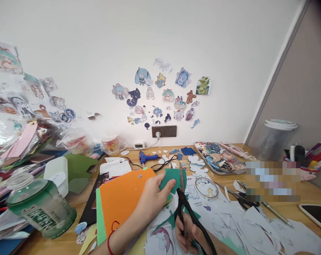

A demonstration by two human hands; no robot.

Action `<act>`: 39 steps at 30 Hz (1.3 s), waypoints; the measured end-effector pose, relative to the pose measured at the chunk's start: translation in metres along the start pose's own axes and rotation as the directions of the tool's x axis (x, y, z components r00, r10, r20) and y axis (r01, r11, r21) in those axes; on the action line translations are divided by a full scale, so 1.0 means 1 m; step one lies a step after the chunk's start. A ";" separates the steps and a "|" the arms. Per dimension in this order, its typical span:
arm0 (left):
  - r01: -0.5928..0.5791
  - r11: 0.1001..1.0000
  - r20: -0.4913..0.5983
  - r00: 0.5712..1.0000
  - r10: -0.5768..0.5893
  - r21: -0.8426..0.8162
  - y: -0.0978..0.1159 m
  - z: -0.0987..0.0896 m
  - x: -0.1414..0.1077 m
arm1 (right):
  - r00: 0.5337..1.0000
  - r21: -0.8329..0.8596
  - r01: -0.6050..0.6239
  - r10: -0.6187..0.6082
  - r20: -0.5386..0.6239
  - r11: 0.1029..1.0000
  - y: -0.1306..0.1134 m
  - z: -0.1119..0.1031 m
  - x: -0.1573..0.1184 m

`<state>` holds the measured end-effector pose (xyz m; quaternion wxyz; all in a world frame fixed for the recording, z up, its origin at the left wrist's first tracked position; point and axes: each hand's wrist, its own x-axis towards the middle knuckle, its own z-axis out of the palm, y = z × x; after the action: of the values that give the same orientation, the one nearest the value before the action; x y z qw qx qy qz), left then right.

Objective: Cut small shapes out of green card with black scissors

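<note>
Right of the orange sheet (pixel 123 198), green paper (pixel 173 174) is pinched by the left hand (pixel 156 193) and scissors (pixel 181 198) are gripped by the right hand (pixel 187 228); the cut seems unfinished.

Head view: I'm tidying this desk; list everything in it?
table: one, brown, foreground
paper figures: many, mixed colours, on wall
outlet: one, brown, on wall
clock: one, white, below outlet
glue gun: one, blue, back
cups: two, mainly red, back left
clutter: uncounted, mixed colours, left
jar: one, green, front left
bucket: one, clear, back right
orange sheet: one, orange, centre left
white scraps: many, white, front right
phone: one, black and white, far right
scissors: at least two, black, bottom centre and right
green paper: one held piece, green, centre
bracelet: one, red, left wrist
left hand: one, bare, holding green paper
right hand: one, bare, holding scissors
</note>
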<state>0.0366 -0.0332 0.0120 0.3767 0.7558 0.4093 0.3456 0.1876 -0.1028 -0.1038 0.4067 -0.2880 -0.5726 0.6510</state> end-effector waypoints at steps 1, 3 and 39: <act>-0.001 1.000 0.003 1.000 0.001 -0.001 0.000 0.000 0.000 | 1.000 0.015 0.002 -0.002 -0.005 1.000 0.002 0.001 0.001; 0.001 1.000 0.011 1.000 0.000 -0.014 0.000 0.000 0.000 | 1.000 0.034 0.011 -0.011 -0.006 0.999 0.001 0.003 0.002; -0.052 0.992 -0.054 0.997 0.059 0.115 -0.002 0.013 -0.008 | 0.995 -0.044 0.067 -0.070 -0.070 0.997 0.011 0.015 0.001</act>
<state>0.0431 -0.0428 0.0023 0.3115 0.7768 0.4176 0.3537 0.1722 -0.1096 -0.1115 0.4429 -0.2995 -0.5808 0.6139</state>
